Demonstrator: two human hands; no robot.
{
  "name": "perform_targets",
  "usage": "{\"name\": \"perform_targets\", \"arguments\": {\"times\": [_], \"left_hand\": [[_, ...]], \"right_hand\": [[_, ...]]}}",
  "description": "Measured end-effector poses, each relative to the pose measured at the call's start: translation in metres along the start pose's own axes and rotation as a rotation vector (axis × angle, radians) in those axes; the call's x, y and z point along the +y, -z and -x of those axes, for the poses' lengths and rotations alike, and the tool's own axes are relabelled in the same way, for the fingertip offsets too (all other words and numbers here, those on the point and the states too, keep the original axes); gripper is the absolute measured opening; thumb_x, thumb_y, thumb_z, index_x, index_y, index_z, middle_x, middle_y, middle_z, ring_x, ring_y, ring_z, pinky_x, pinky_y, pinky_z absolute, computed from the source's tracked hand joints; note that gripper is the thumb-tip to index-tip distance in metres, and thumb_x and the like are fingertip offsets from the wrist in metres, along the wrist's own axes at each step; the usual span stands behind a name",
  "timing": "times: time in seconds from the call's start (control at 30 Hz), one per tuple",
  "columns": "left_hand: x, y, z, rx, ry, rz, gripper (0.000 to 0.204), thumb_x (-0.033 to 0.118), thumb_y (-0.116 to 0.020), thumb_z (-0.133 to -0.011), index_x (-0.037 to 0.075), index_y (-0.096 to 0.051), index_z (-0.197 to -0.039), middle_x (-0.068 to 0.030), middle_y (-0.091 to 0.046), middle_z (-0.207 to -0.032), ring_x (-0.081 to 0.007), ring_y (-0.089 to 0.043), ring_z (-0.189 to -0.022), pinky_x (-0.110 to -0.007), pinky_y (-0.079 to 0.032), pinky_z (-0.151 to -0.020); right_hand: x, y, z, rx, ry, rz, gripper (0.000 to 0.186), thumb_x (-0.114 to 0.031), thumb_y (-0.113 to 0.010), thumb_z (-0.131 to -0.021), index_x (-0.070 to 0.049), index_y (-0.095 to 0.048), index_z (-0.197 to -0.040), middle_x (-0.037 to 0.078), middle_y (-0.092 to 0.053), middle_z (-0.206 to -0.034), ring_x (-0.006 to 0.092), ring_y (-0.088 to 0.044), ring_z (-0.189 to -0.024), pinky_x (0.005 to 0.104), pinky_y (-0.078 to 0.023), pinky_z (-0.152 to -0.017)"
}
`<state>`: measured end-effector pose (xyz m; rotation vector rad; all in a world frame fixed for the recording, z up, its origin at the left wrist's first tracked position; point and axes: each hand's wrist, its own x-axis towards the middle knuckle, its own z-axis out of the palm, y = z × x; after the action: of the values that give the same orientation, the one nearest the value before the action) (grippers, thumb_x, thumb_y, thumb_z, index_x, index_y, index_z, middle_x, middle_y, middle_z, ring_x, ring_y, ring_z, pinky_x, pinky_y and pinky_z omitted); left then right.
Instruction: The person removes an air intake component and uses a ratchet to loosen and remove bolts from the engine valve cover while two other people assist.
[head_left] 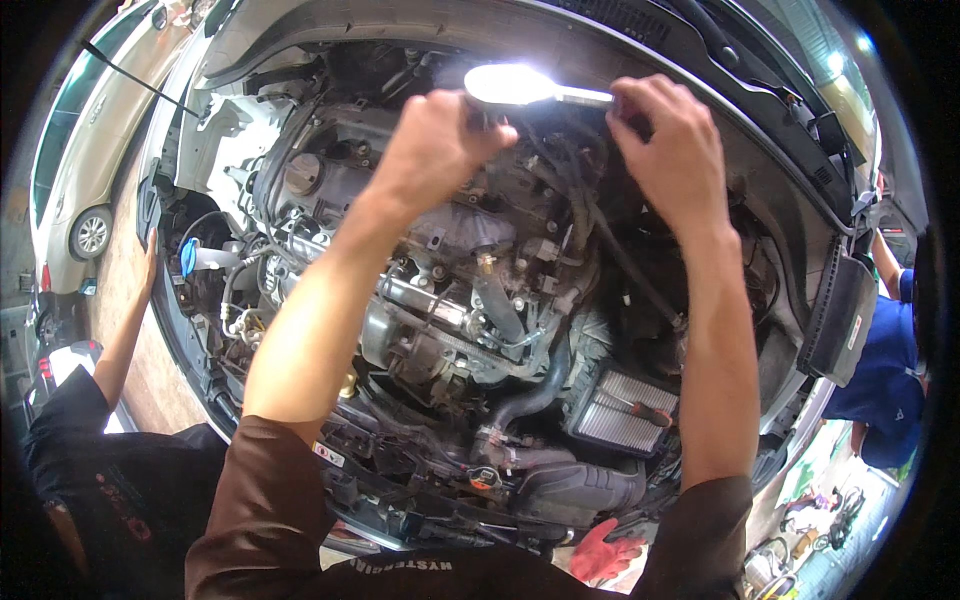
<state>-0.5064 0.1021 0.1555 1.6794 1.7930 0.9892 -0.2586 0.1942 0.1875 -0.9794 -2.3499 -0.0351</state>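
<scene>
Both arms reach over an open engine bay to its far side. A brightly lit work light [512,86], with a slim bar to its right, is held above the engine [440,230]. My left hand [437,142] is closed at the glowing left end; its thumb points right, and glare hides some fingertips. My right hand [672,140] has bent fingers closed on the bar's right end. Dark hoses [575,180] run beneath the light, between my hands.
A screwdriver [650,412] lies on the pleated air filter [612,410]. Red gloves [606,552] lie at the front edge. A person in black [120,490] stands left, a hand on the car's edge; another in blue [885,370] is at right. A prop rod [140,78] stands far left.
</scene>
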Motion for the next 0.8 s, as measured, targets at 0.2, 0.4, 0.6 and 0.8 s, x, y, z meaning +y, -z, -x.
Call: {"name": "perform_targets", "arguments": {"times": [0.2, 0.4, 0.6, 0.8], "left_hand": [[0.018, 0.057, -0.004, 0.127, 0.029, -0.098, 0.030, 0.031, -0.083, -0.091, 0.003, -0.080, -0.100, -0.0131, -0.077, -0.081, -0.0176, -0.072, -0.074, -0.035, -0.054, -0.073], [-0.014, 0.048, 0.006, 0.129, 0.124, -0.001, 0.027, 0.027, -0.086, -0.091, 0.001, -0.079, -0.099, -0.0101, -0.079, -0.082, -0.0148, -0.072, -0.074, -0.033, -0.055, -0.073], [-0.023, 0.002, 0.020, 0.071, 0.087, 0.164, 0.026, 0.022, -0.085, -0.092, 0.000, -0.080, -0.103, -0.0096, -0.082, -0.090, -0.0126, -0.074, -0.081, -0.031, -0.057, -0.076], [-0.027, -0.032, 0.024, -0.040, 0.084, 0.073, 0.029, 0.014, -0.081, -0.093, 0.002, -0.078, -0.120, -0.0169, -0.081, -0.106, -0.0222, -0.079, -0.098, -0.036, -0.060, -0.087]], "right_hand": [[-0.024, 0.021, -0.038, 0.147, 0.139, -0.098, 0.024, -0.014, -0.078, -0.090, -0.009, -0.074, -0.113, 0.006, -0.074, -0.098, 0.0272, -0.072, -0.096, 0.0397, -0.056, -0.089], [-0.043, -0.010, -0.039, 0.094, 0.162, -0.045, 0.016, -0.016, -0.076, -0.090, -0.011, -0.074, -0.105, 0.005, -0.073, -0.100, 0.0276, -0.070, -0.100, 0.0434, -0.053, -0.094], [-0.022, -0.005, -0.010, 0.062, 0.134, 0.014, 0.014, -0.015, -0.077, -0.086, -0.011, -0.072, -0.099, 0.004, -0.070, -0.096, 0.0269, -0.068, -0.102, 0.0426, -0.049, -0.096], [-0.002, -0.022, 0.034, -0.094, 0.004, -0.038, 0.015, -0.013, -0.077, -0.086, -0.010, -0.069, -0.098, 0.007, -0.069, -0.099, 0.0289, -0.066, -0.103, 0.0428, -0.050, -0.093]]}}
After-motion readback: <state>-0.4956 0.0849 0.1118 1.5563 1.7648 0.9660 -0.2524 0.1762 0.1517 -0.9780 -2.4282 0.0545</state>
